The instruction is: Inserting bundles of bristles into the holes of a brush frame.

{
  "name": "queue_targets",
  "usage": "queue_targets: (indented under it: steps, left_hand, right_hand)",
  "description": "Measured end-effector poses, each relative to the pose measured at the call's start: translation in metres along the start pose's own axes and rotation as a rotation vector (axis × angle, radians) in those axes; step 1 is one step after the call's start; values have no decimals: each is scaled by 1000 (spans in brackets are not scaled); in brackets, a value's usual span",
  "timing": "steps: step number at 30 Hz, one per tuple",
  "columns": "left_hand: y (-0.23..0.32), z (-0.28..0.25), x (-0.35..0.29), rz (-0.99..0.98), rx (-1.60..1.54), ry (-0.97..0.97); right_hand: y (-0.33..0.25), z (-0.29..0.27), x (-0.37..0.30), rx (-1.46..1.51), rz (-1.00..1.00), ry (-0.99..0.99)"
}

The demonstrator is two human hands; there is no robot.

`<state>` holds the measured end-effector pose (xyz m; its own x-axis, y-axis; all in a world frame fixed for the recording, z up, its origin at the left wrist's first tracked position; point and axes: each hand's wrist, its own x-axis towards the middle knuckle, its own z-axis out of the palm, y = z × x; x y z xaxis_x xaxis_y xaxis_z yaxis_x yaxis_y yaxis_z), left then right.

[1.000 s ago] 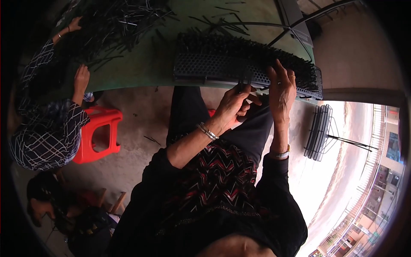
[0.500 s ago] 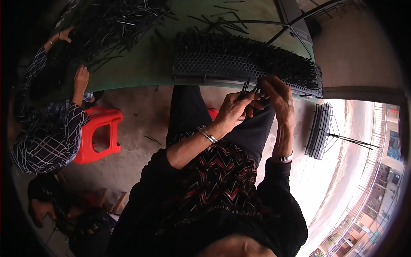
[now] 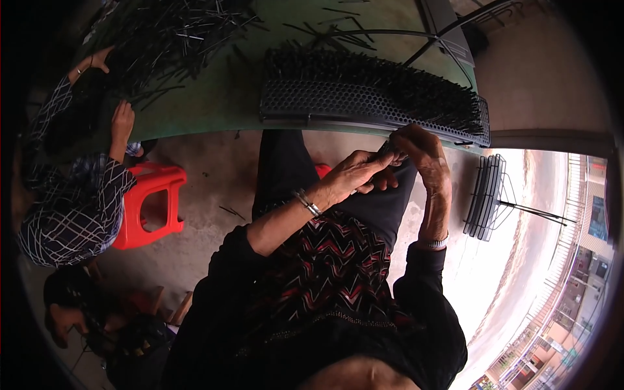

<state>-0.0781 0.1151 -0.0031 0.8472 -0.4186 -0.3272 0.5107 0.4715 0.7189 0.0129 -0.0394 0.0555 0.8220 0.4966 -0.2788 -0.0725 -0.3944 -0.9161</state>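
My left hand is closed on a few thin black sticks, mostly hidden by the fingers. Curled over their upper ends, my right hand pinches at the same spot, so the two hands meet above my lap. Just beyond them, on the table's near edge, lies a long black rack with a honeycomb of holes. Short black bristle-like sticks stand densely in its far rows and right end, while the near-left holes show bare.
A heap of loose black sticks covers the far left of the green table. There a co-worker's hands rest by the edge, beside a red plastic stool. Black bent rods arch over the rack's right. A slatted rack stands at right.
My hands have come closer together, and the right has dropped slightly toward me. The sticks that stood up from my left hand are now largely covered by fingers.
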Motion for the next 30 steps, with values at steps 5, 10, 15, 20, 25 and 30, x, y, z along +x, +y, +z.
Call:
queue_targets:
  steps: [5,10,15,20,25,30]
  left_hand:
    - [-1,-3,7,80,-96,112]
    - [-4,-11,10,166,-117,172]
    - [-12,-10,15,151,-235,91]
    - [-16,-8,14,57,-281,139]
    - [-25,-11,16,78,-329,135]
    - [-13,0,9,66,-332,140]
  right_hand:
    - [-1,0,-4,22,-139,180]
    - [-14,5,1,-272,-339,665]
    - [3,0,21,-392,-464,849]
    - [11,0,32,-476,-536,901]
    - [8,6,31,-507,-548,921]
    - [11,5,31,-588,-578,931]
